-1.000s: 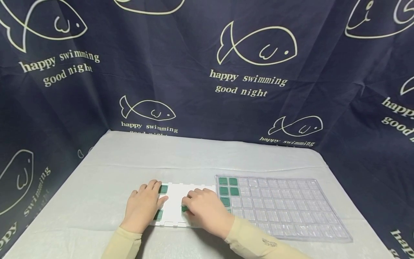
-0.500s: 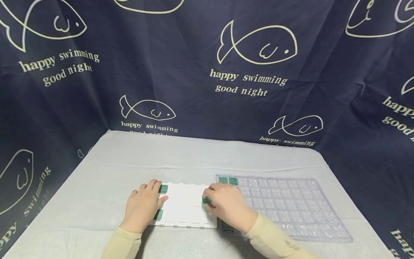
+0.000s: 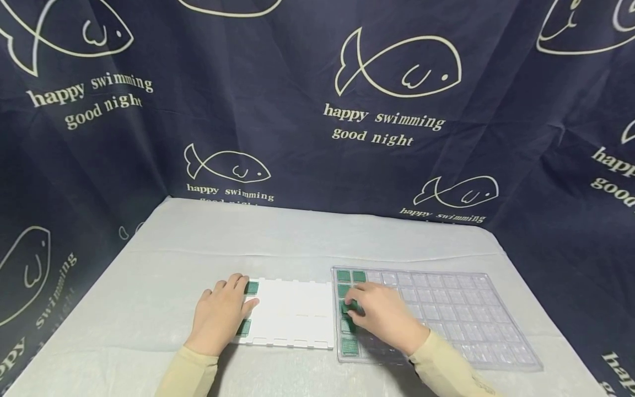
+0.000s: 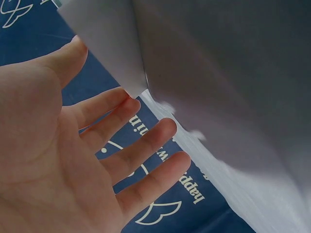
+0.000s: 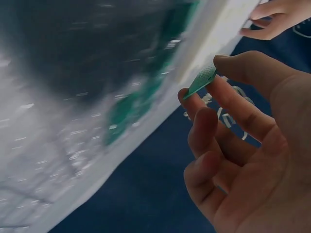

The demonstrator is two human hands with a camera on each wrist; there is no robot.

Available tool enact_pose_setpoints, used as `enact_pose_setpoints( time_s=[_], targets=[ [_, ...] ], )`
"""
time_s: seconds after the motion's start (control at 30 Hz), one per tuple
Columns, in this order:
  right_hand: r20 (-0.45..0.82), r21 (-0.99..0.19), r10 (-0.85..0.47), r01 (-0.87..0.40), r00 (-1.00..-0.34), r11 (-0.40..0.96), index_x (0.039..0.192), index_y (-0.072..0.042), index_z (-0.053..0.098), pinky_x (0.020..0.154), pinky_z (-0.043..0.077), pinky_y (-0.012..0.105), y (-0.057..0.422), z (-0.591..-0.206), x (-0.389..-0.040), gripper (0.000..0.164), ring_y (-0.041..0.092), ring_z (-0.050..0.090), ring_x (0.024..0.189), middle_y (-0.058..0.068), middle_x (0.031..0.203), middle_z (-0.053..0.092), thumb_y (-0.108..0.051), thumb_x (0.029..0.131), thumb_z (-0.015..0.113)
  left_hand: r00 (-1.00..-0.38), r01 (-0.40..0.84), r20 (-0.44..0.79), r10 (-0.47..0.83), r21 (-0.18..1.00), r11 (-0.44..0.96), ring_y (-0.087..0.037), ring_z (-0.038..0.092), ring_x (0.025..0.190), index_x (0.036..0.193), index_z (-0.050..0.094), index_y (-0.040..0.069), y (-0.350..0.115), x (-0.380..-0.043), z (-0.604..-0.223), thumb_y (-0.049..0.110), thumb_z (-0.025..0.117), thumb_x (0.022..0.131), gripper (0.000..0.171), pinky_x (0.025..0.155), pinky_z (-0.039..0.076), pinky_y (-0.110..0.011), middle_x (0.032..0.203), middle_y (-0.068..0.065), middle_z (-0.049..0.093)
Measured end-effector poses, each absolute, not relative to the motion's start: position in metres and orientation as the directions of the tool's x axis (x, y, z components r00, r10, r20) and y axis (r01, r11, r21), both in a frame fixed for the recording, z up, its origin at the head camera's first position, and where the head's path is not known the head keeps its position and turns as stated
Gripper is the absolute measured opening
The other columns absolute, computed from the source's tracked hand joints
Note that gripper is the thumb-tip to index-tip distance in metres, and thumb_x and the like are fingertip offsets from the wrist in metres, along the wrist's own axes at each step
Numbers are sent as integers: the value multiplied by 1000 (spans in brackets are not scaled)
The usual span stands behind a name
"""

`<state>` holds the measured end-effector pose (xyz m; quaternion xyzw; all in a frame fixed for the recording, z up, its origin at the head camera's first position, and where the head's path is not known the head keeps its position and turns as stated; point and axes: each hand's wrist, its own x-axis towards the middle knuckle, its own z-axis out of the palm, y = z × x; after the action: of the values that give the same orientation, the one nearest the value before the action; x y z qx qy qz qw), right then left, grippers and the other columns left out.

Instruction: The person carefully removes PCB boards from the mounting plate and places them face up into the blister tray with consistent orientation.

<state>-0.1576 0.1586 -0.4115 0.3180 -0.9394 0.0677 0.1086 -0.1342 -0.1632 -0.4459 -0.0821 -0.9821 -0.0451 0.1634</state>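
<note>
My right hand (image 3: 384,314) pinches a small green perforated circuit board (image 5: 201,81) between thumb and fingertips, over the left columns of a clear compartment tray (image 3: 446,300). Green boards of the same kind lie in the tray's leftmost column, such as the near one (image 3: 349,346), and one sits at the top of the second column (image 3: 359,276). My left hand (image 3: 218,314) rests with fairly straight fingers across the left end of a flat white panel (image 3: 292,311). Beside its fingers and thumb show an upper green board (image 3: 252,287) and a lower green board (image 3: 243,328).
The white panel and the tray lie side by side on a table with a pale cloth (image 3: 297,237). Most tray compartments to the right show no green. A dark blue curtain (image 3: 297,110) with fish prints encloses the table's back and sides.
My right hand has moved right, from above the white panel to above the tray, carrying the green circuit board. My left hand has stayed in place.
</note>
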Motion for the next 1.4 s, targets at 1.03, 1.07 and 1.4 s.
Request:
enact_pose_setpoints(
  time_s=[1.03, 1.07, 1.4],
  targets=[
    [222, -42, -491, -511, -842, 858, 90, -23, 77, 65, 58, 30, 187, -429, -158, 15, 12, 71, 79, -9, 92, 72, -24, 78, 86, -944, 170, 297, 142, 70, 983, -32, 68, 104, 128, 65, 6, -164, -134, -445, 44, 74, 89, 55, 74, 56, -47, 127, -9, 68],
    [225, -41, -492, -513, -841, 857, 90, -23, 77, 65, 58, 29, 187, -429, -158, 15, 12, 71, 79, -9, 91, 72, -24, 78, 87, -945, 170, 295, 142, 69, 983, -32, 68, 105, 128, 65, 6, -164, -134, -445, 44, 74, 90, 55, 74, 56, -47, 127, -9, 67],
    [252, -37, -510, -534, -823, 844, 90, -23, 78, 64, 58, 27, 189, -432, -159, 17, 9, 70, 76, -10, 87, 71, -22, 77, 88, -946, 167, 294, 141, 67, 984, -32, 68, 104, 128, 65, 6, -164, -134, -445, 45, 74, 90, 55, 74, 56, -47, 127, -9, 67]
  ],
)
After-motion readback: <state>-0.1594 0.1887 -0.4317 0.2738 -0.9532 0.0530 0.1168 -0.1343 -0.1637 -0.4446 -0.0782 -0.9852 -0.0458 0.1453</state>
